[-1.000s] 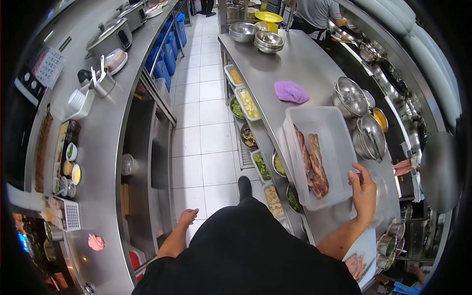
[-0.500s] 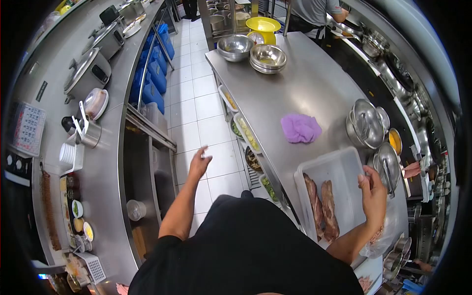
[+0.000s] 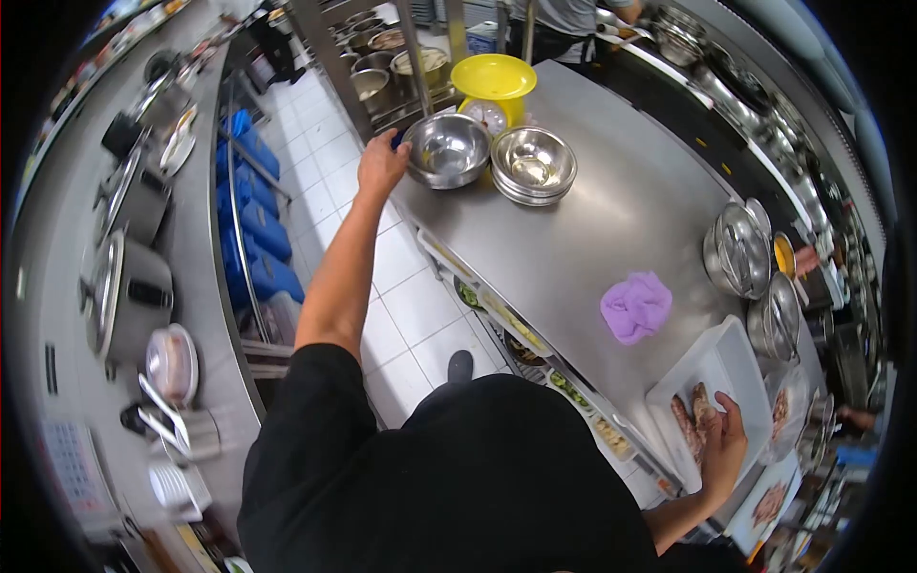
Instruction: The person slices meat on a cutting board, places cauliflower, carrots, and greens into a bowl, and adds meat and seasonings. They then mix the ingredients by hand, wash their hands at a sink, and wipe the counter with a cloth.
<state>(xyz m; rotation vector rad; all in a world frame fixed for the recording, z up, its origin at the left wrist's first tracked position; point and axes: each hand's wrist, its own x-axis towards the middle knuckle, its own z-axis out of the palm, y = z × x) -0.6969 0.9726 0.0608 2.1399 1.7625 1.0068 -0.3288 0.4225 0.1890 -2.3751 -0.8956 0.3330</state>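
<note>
Left hand (image 3: 384, 164) at the near side of a steel bowl (image 3: 447, 151); touch or gap at the fingertips too small to tell. Right hand (image 3: 726, 449) hides part of the meat strips (image 3: 684, 422) and the near wall of the plastic tub (image 3: 737, 368); grip unclear. Yellow scale (image 3: 495, 78): lower part behind bowls, dial figures unreadable. Food trays (image 3: 516, 325) partly covered by the worktop (image 3: 611, 172) above. Co-worker in grey (image 3: 569, 17) cut off by top edge. Wall chart (image 3: 72, 468), lower left: blurred, print illegible.
</note>
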